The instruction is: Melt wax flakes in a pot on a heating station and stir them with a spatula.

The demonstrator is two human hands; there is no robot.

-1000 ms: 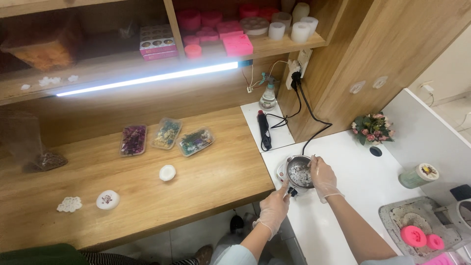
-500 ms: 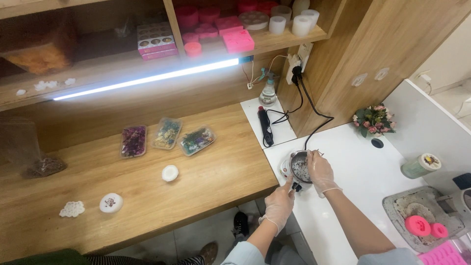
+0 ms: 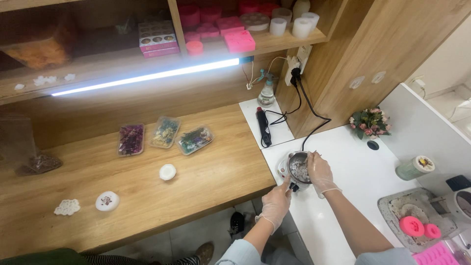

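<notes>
The left hand (image 3: 274,206), in a thin clear glove, reaches up from the lower middle of the frame with its fingers loosely curled and the forefinger stretched out to touch the dark knob at the near edge of the small metal pot (image 3: 298,168). It presses rather than grips. The right hand (image 3: 320,172), gloved the same way, lies half-closed over the pot's right rim, fingers bent down toward the inside; whether it pinches anything there I cannot tell.

The pot sits just right of the frame's centre, on the white surface (image 3: 353,167) close to where it meets the wooden surface (image 3: 147,191). It holds pale, crumbly flakes. It looks stiff, light and easy to tip, probably with warm, smooth walls, so the base or the near knob seems the safer place to take hold. The flakes look loose and would spill at a tilt. Its black cord (image 3: 309,110) runs up to a wall socket and would tug if the pot were pulled far.

Behind it lie a black rod-shaped tool (image 3: 264,128) and a spray bottle (image 3: 267,94). Up right stands a small bunch of flowers (image 3: 370,122). At lower right a grey tray (image 3: 392,208) carries pink moulds (image 3: 411,226). To the left, three clear boxes of dried petals (image 3: 164,132) and a white disc (image 3: 167,172) lie on the wood.
</notes>
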